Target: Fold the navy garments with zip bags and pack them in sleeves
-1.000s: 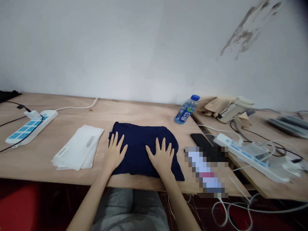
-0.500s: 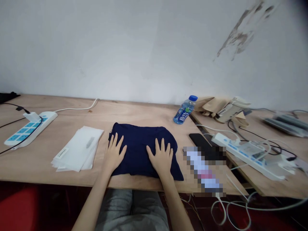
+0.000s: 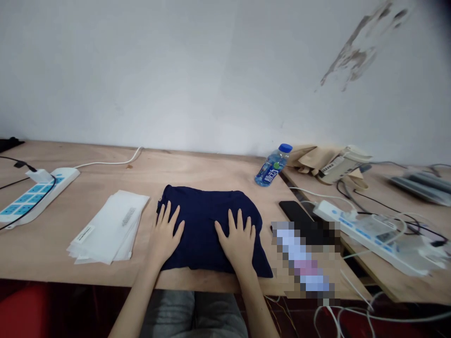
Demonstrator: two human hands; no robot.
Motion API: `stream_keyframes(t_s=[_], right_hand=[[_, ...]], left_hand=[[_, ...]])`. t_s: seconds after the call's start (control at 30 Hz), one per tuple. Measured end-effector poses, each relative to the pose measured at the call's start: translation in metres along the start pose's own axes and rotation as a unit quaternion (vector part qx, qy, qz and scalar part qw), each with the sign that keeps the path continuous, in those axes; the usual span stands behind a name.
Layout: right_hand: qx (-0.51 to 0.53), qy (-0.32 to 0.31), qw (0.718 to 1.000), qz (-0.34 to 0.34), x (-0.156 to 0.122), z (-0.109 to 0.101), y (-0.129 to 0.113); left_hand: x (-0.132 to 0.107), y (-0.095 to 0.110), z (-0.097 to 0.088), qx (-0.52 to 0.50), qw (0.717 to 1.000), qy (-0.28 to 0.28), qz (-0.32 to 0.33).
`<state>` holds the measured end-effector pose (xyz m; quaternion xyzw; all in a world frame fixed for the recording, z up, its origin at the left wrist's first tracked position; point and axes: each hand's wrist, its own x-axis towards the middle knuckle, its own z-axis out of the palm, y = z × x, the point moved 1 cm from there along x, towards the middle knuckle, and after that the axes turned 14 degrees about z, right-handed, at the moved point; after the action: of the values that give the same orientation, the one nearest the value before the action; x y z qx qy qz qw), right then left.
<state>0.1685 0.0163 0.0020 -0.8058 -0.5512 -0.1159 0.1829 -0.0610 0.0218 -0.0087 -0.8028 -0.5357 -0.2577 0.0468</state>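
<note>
White plaster wall [image 3: 211, 70], marked with a brown stain at upper right, rises behind two plywood boards set edge to edge. The main tabletop [image 3: 211, 171] runs across the view, and a second board [image 3: 405, 286] sits lower at right, crossed by loose cables. Below the front edge, a person's grey trousers [image 3: 192, 314] show, with a red seat [image 3: 21, 310] at far left.

A folded navy garment [image 3: 204, 234] lies near the front edge of the main tabletop, roughly centred in the view, its corner at lower right reaching almost to that edge. The left hand [image 3: 165, 237] and the right hand [image 3: 237, 239] both rest on top of it, well apart, palms down and fingers spread. Neither hand grips or pinches the cloth, and navy fabric shows between them.

To the left of the garment, just beside it, lies a stack of white translucent sleeves [image 3: 109, 227]. Farther left is a blue-and-white power strip [image 3: 38, 192]. Beyond the garment's right side stand a water bottle [image 3: 271, 165] with a blue cap and a black phone [image 3: 292, 211]. In front of the phone, a pixelated object [image 3: 305, 258] cannot be made out.
</note>
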Motion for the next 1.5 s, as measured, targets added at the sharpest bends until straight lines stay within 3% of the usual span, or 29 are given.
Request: stream_keyframes(t_s=[1.5], right_hand=[[0.001, -0.046, 0.999, 0.016, 0.0022, 0.0011, 0.0]], left_hand=[[0.0016, 0.0036, -0.002, 0.005, 1.0, -0.019, -0.005]])
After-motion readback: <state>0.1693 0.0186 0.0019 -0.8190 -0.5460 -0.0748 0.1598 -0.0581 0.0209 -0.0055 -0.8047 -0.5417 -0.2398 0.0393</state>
